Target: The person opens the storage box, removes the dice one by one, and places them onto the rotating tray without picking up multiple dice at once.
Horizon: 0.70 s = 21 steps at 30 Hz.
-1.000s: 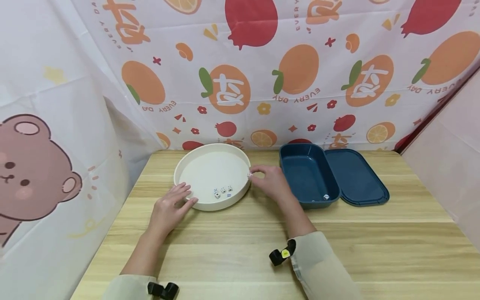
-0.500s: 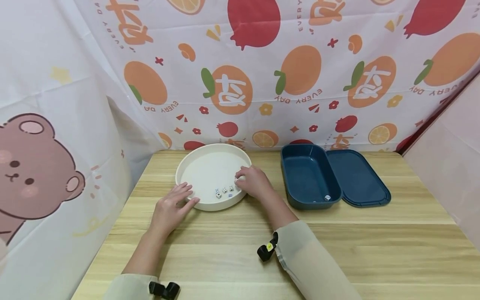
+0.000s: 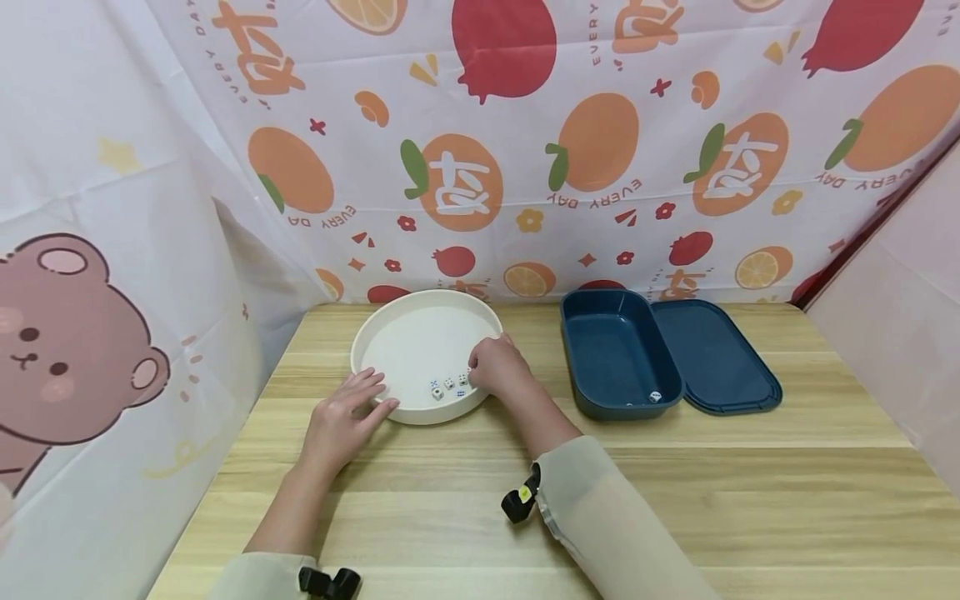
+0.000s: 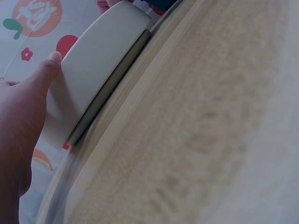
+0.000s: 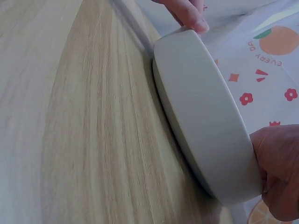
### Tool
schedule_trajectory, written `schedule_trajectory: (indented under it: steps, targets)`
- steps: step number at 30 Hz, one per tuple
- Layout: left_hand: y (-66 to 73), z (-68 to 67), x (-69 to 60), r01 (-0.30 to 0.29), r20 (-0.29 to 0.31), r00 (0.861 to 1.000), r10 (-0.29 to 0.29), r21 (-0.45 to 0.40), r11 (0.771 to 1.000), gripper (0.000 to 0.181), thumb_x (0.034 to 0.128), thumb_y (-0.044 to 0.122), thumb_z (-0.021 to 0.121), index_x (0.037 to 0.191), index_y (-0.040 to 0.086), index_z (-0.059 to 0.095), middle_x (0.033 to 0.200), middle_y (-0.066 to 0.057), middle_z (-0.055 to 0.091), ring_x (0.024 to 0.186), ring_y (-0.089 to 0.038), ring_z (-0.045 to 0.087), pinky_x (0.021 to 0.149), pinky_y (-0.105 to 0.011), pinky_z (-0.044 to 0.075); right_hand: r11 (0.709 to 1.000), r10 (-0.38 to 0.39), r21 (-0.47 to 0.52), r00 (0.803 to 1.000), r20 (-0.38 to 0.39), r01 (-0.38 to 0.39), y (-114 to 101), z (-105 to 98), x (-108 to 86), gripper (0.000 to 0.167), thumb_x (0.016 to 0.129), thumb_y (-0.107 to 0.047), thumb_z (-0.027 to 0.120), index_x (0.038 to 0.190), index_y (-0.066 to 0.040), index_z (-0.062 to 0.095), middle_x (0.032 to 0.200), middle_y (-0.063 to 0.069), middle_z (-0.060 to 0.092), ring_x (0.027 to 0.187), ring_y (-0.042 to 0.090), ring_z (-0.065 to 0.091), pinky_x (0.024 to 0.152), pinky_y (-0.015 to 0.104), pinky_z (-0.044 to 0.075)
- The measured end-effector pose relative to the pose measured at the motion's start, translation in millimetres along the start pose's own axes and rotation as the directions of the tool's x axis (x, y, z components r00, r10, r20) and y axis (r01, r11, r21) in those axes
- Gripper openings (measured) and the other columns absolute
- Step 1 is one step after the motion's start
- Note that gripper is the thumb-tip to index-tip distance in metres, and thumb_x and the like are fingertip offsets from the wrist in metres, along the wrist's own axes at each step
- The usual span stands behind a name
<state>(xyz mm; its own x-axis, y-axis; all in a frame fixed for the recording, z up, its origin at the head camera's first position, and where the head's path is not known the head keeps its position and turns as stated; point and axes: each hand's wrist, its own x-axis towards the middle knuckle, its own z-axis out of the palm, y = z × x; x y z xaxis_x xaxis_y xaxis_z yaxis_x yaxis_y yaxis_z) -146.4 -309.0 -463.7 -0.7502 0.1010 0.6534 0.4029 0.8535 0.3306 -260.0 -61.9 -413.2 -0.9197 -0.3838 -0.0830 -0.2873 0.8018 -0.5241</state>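
Note:
A round cream tray (image 3: 420, 333) sits on the wooden table, with several small white dice (image 3: 449, 383) grouped inside its front right part. My left hand (image 3: 341, 421) rests on the tray's left front rim, thumb and fingers spread. In the left wrist view its thumb (image 4: 44, 70) lies against the rim. Reaching over the right rim, my right hand (image 3: 501, 367) has curled fingers low inside the tray, beside the row of dice. It pinches a die with red dots, mostly hidden by the fingers. The right wrist view shows the tray's outer wall (image 5: 201, 107) between both hands.
Right of the tray stands a deep blue box (image 3: 611, 350) with a white die (image 3: 655, 397) in its near right corner. A flat blue lid (image 3: 716, 354) lies against the box's right side. A fruit-patterned cloth (image 3: 525, 167) hangs behind the table.
My right hand has moved left from the tray's right rim with the die, then down inside next to the other dice. The left hand has stayed at the rim.

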Motion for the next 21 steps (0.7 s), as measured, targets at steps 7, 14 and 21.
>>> schedule_trajectory:
  steps: [7,14,21]
  targets:
    - [2.3,1.1,1.2,-0.001,0.006,1.000,0.001,-0.002,1.000,0.036,0.0738,0.022,0.085,0.104,0.003,0.076,0.116,-0.011,0.073,0.117,-0.032,0.064,0.115,-0.037,0.041,0.999,-0.023,-0.032,1.000,0.005,0.024,1,-1,-0.3,0.006,0.081,-0.011,0.072,0.085,-0.011,0.077,0.086,-0.001,0.074,0.121,0.025,0.057,0.129,0.037,0.013]
    - [2.1,2.4,0.9,0.002,0.002,1.000,-0.002,0.001,1.000,0.036,0.0733,0.021,0.086,0.103,0.003,0.076,0.115,-0.011,0.073,0.116,-0.031,0.064,0.110,-0.045,0.045,0.989,-0.059,0.136,0.998,-0.025,0.062,12,0,-2.1,0.020,0.094,-0.025,0.065,0.104,-0.013,0.077,0.107,0.001,0.074,0.119,0.021,0.059,0.120,0.039,0.035]
    - [0.0,2.3,0.6,0.006,-0.004,1.000,-0.006,0.001,1.000,0.035,0.0737,0.019,0.085,0.103,0.002,0.076,0.115,-0.011,0.073,0.117,-0.032,0.064,0.112,-0.044,0.044,0.929,-0.030,0.366,0.996,-0.084,0.059,32,-19,-16.8,0.033,0.097,-0.041,0.060,0.116,-0.018,0.073,0.117,-0.002,0.070,0.109,0.018,0.062,0.098,0.038,0.056]
